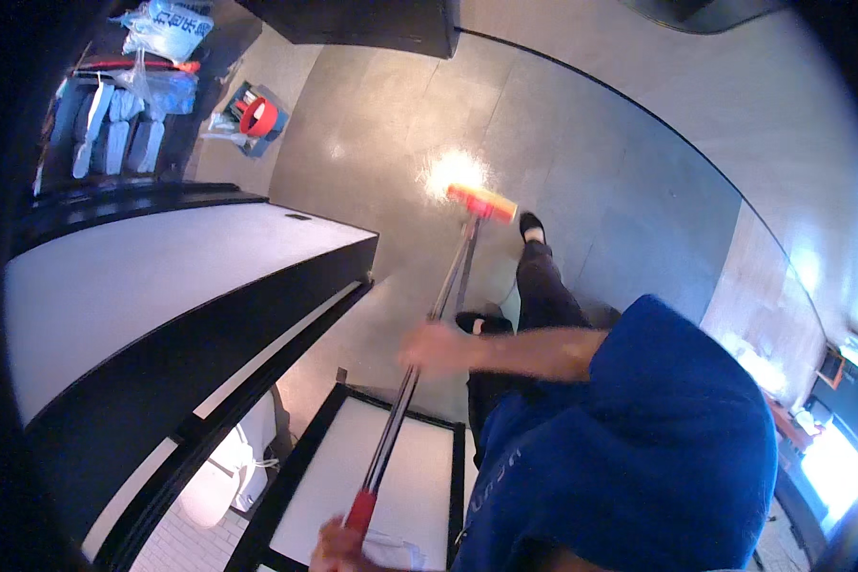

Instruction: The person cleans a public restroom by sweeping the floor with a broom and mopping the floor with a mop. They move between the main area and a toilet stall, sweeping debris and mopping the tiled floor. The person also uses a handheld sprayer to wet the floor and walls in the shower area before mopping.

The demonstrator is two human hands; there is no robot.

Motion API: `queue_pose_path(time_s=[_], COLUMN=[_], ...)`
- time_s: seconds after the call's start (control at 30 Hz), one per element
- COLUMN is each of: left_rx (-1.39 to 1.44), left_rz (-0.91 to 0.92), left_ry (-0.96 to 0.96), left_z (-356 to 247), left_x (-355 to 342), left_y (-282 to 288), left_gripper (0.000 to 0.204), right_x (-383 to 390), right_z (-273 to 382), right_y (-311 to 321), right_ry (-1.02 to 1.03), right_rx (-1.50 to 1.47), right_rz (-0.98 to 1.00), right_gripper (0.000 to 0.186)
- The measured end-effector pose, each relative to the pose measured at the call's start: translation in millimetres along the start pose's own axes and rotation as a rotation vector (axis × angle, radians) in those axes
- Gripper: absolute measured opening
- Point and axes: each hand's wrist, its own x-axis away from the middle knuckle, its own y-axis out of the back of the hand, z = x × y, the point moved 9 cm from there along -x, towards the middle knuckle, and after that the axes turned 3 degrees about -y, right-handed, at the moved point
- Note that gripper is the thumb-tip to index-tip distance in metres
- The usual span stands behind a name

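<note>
Mop (pixel 389 434) in hand, you have its pole slanting away from you, the red and yellow head (pixel 482 203) down on the grey floor (pixel 601 200), just beside your black shoe (pixel 532 225) and near a patch of glare (pixel 456 172). Your right hand (pixel 439 347), slightly blurred, has its fingers wrapped round the metal pole. Your left hand (pixel 338 546), partly cut off by the lower edge, clasps the red grip (pixel 360 510). A black-edged white tabletop (pixel 427 462) shows beneath the pole; to the left stands a white-topped counter (pixel 176 262).
</note>
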Motion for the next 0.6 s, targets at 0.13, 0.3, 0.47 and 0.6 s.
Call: queue_pose_path(time_s=[0.13,0.3,0.47,0.6], left_rx=[0.920,0.748,1.009,1.159], left_rz=[-0.006,0.224,0.024,-0.011], left_ry=[-0.933,-1.095,-0.994,-0.923], left_z=[-109.4,-201.2,-276.1,-369.5], left_x=[44.4,15.1,-33.7,-66.9], left_y=[135.9,125.8,28.0,-103.6], left_gripper=[0.022,0.016,0.013,0.018], right_x=[19.4,52.6,116.2,214.4], right_z=[84.8,59.9,-53.3,-234.6], right_y=[-63.6,-4.2,115.4,192.6], right_ry=[0.087,0.080,-0.153,-0.549], right_rx=[-0.365,-0.304,-0.042,0.365], right_rz=[0.141,0.164,0.114,-0.115], right_gripper=[0.008,0.008,0.008,0.018])
